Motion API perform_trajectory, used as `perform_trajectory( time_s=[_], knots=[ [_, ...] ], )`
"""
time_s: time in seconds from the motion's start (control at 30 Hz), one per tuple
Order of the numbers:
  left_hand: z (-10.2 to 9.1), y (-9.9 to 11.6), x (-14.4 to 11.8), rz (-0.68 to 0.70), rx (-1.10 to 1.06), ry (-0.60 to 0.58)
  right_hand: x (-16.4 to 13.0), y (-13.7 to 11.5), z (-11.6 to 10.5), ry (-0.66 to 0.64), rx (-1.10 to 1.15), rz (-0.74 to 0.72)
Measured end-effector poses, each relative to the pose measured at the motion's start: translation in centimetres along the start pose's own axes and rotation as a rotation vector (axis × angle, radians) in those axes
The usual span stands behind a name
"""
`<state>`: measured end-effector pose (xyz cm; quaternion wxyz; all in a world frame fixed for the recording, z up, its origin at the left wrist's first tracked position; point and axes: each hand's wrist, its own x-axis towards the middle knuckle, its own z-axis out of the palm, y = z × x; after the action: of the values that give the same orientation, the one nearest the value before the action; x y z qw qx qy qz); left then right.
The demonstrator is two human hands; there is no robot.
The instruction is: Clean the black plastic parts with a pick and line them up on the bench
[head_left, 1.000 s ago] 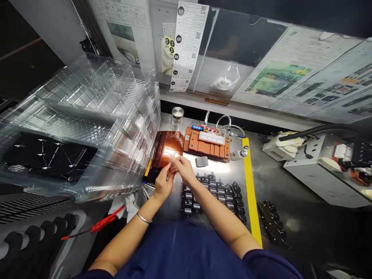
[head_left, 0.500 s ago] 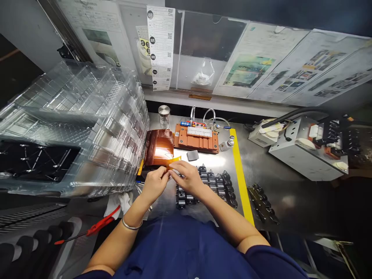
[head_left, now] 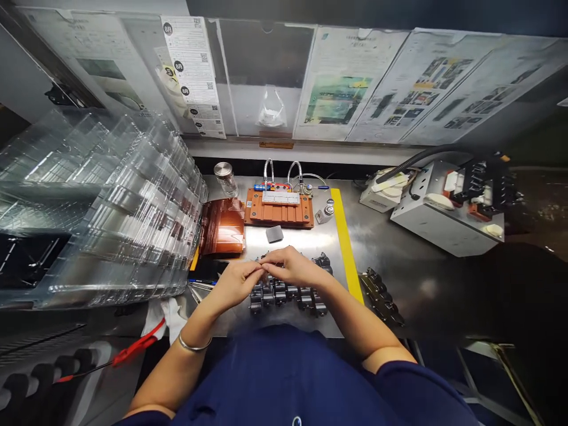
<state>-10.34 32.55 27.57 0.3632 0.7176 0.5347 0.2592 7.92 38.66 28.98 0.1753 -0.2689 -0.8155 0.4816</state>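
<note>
My left hand [head_left: 235, 283] and my right hand [head_left: 293, 267] meet fingertip to fingertip just above a block of small black parts [head_left: 284, 294] laid in rows on the steel bench. Both hands pinch one small piece between them. It is mostly hidden by the fingers and looks like the thin amber tape strip. A silver bangle sits on my left wrist. A pad of amber tape sheets [head_left: 222, 228] lies to the upper left of the hands. Behind them lies a grey square pad [head_left: 274, 234], and beyond it stands an orange fixture [head_left: 279, 208].
A tall stack of clear plastic trays [head_left: 110, 225] fills the left side. A glass jar [head_left: 225, 177] stands by the fixture. A yellow line [head_left: 344, 242] runs down the bench, with more black parts [head_left: 381, 290] and white equipment boxes [head_left: 444, 216] to its right. A red-handled tool [head_left: 133, 349] lies at lower left.
Both hands have drawn back from the amber pad toward me and now sit over the black parts. The amber strip seen between the fingers earlier is now hidden by them.
</note>
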Motion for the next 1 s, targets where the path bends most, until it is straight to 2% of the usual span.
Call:
perform_trajectory(
  time_s=[0.2,0.57,0.8,1.0],
  knots=[
    [1.3,0.8,1.0,-0.026,-0.022,-0.041,-0.8,1.4,-1.3,-0.05,-0.007,0.016],
    [1.7,0.4,2.2,-0.1,-0.146,-0.057,0.1,3.1,-2.2,-0.07,0.05,0.029],
    [1.5,0.5,2.1,-0.114,-0.182,-0.066,-0.1,3.1,-1.9,-0.043,0.112,0.064],
    [1.5,0.7,1.5,-0.136,-0.24,-0.075,-0.2,2.6,-1.7,-0.051,0.085,-0.008]
  ],
)
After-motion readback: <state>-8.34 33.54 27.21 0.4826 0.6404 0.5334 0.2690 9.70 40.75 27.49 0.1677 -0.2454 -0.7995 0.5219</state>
